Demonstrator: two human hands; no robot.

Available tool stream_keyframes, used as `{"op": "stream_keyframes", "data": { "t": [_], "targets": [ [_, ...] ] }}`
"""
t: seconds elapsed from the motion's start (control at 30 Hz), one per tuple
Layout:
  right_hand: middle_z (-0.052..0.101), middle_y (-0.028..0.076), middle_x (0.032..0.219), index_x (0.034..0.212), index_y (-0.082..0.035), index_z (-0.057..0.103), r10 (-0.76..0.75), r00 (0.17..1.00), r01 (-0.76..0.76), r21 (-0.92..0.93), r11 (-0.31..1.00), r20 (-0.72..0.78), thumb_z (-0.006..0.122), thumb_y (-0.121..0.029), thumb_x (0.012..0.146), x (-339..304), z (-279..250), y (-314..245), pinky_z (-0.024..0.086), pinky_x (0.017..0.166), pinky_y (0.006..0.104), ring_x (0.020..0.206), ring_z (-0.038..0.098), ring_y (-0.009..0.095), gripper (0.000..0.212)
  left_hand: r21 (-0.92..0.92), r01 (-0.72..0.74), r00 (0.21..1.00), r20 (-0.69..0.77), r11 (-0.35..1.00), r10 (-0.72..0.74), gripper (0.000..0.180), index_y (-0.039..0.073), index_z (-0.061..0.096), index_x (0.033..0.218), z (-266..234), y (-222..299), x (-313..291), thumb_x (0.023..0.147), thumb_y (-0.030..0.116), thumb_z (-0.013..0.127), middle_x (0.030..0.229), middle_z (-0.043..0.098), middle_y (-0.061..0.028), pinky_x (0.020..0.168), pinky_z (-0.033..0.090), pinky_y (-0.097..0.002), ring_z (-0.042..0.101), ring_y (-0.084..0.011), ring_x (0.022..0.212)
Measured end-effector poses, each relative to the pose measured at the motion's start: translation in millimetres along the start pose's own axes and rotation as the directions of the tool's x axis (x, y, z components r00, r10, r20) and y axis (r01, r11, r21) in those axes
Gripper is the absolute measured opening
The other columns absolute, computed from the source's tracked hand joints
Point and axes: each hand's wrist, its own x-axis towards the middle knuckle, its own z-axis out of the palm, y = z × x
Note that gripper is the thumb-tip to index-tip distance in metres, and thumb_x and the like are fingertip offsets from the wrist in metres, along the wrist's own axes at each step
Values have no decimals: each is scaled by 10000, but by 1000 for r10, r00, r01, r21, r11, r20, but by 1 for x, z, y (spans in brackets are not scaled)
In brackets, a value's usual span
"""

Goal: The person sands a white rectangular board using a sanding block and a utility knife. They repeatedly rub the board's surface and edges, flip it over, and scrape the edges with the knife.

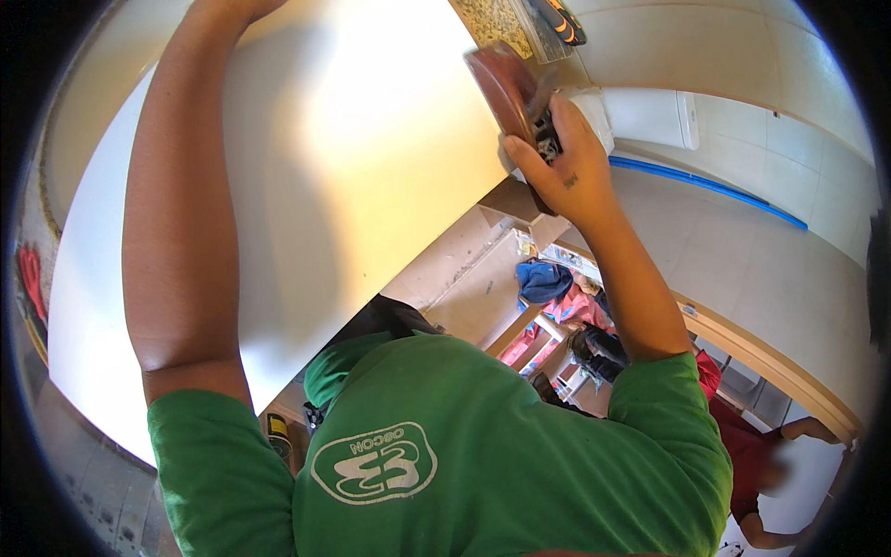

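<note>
A large white panel (278,186) lies in front of me, its right edge running diagonally. My right hand (575,162) is closed round a hand plane (506,88) with a reddish-brown body and dark metal parts. The plane stands at the panel's right edge, near the far corner; whether its sole touches the edge I cannot tell. My left arm reaches across the panel's left part. Only a bit of my left hand (237,7) shows at the top rim, over the panel's far side, and its fingers are cut off from view.
Beyond the plane, an orange-and-black tool (561,20) lies by a speckled surface (497,23). A blue pipe (715,190) runs along the floor at right. Below are clothes (548,278) and clutter. Red-handled pliers (31,278) lie far left. Another person in red (747,455) is at lower right.
</note>
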Motion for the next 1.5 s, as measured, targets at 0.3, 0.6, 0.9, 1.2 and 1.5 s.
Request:
{"op": "stream_keyframes", "data": {
  "t": [0.3,0.6,0.9,1.2,1.5],
  "targets": [
    [651,81,1154,1388,25,532,408,912,-340,629,699,40,758,-267,908,-72,-28,27,491,948,331,1048,608,164,606,9,-45,999,0,999,45,607,-80,728,1098,9,-12,13,1037,487,519,1182,684,-325,1039,461,-482,641,-466,1149],
    [362,293,1603,1410,65,467,-85,968,-28,439,898,236,776,-200,839,-53,-17,-2,407,1127,386,1365,536,361,701,256,-275,961,53,927,270,553,-43,722,1142,19,-23,26,1073,439,458,1224,676,-298,1034,469,-523,653,-464,1112],
    [505,199,1457,1577,26,350,-61,940,-111,472,874,335,744,-236,810,-28,-22,-18,428,1076,349,1256,575,276,901,-199,14,990,141,980,14,657,-6,726,1223,19,-30,20,1022,568,477,1205,727,-231,1032,471,-425,688,-353,1122],
    [517,230,1519,1586,-13,381,-165,899,18,343,939,405,737,-322,759,64,-29,-31,352,1170,380,1389,517,324,951,-167,87,985,163,982,-60,657,37,713,1269,13,-17,13,1011,588,465,1216,730,-206,1049,466,-430,687,-359,1132],
    [616,182,1325,1444,-4,512,-283,886,109,428,897,367,731,-267,837,133,-12,-32,443,1055,377,1183,607,276,697,-57,133,967,226,989,-117,630,137,620,1411,7,-14,13,1041,565,342,1424,639,-96,1108,437,-478,604,-320,1302]
  ]
}}
